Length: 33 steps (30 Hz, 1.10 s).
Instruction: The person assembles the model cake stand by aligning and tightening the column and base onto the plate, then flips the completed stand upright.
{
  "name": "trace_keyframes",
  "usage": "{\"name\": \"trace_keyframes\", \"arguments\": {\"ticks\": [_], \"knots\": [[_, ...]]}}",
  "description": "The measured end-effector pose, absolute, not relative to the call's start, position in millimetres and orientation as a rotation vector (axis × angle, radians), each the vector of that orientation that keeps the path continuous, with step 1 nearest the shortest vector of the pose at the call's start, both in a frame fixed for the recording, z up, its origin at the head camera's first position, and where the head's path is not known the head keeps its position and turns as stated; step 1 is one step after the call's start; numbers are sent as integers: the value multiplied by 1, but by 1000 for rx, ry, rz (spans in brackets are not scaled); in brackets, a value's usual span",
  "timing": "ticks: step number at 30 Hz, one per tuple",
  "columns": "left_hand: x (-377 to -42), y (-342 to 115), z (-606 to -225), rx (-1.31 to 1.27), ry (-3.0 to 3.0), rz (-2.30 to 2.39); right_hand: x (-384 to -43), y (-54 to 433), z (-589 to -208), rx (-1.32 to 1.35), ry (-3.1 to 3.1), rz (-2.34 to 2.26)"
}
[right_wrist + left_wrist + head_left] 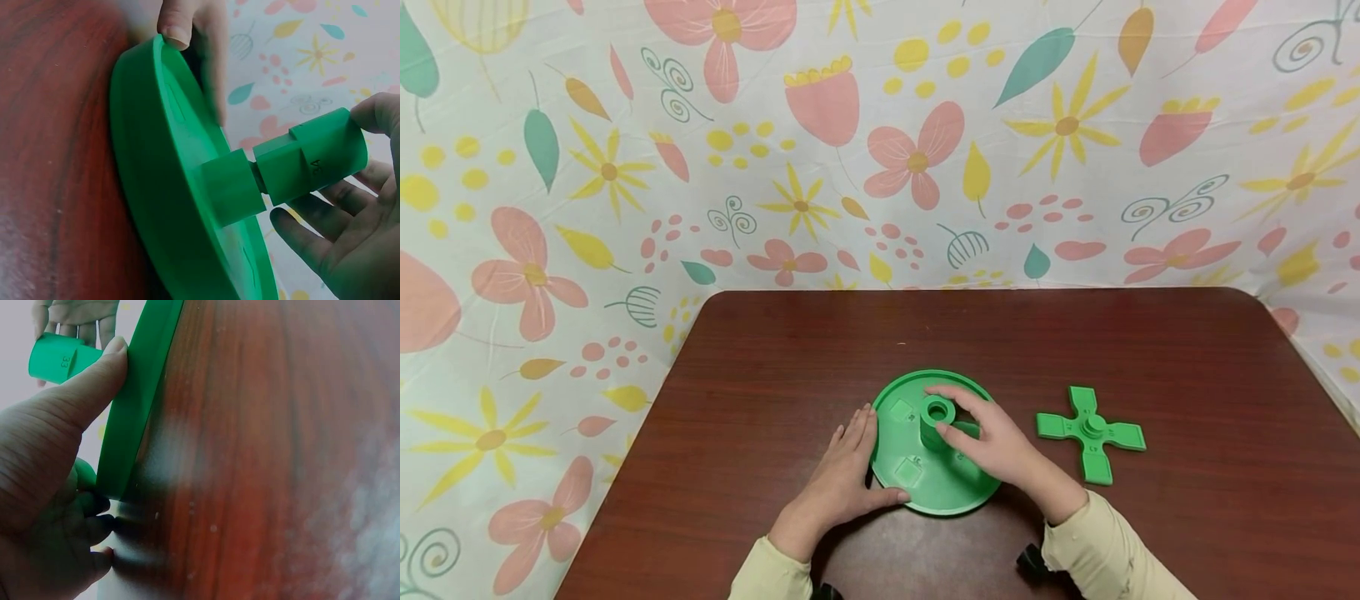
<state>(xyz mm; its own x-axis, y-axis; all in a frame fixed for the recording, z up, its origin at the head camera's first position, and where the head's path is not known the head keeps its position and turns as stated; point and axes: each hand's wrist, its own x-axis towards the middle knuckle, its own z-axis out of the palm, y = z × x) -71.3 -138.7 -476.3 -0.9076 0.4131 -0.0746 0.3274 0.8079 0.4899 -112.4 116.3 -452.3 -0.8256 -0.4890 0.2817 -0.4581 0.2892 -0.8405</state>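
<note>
A round green disc [951, 493] with a raised rim and square recesses lies on the table. A short post [231, 187] rises from its middle. My left hand [842, 479] rests at the disc's left side, fingers extended along the rim and thumb on its near edge. My right hand [996, 437] holds a hollow green cylinder [331, 150] between thumb and fingers near its top. The cylinder stands over the post, roughly in line with it, and a narrow neck shows between the two. Markings on the cylinder are hard to read.
A green cross-shaped piece [1093, 427] with a round knob at its centre lies on the brown table [790, 350], right of the disc. Flower-patterned cloth [850, 167] hangs behind the table and at its sides.
</note>
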Motion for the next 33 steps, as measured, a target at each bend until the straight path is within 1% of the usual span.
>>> {"name": "trace_keyframes", "arguments": {"ticks": [11, 21, 27, 33], "knots": [[-71, -139, -477, 588, 2821, 721, -104, 111, -458, -814, 2628, -1642], [-72, -139, -477, 581, 2822, 716, -99, 106, -461, -707, 2838, -1566], [-71, -139, -478, 581, 2821, 722, -102, 109, -459, -784, 2814, -1550], [-72, -139, -479, 581, 2819, 728, -109, 113, -455, -926, 2576, -1627]]}}
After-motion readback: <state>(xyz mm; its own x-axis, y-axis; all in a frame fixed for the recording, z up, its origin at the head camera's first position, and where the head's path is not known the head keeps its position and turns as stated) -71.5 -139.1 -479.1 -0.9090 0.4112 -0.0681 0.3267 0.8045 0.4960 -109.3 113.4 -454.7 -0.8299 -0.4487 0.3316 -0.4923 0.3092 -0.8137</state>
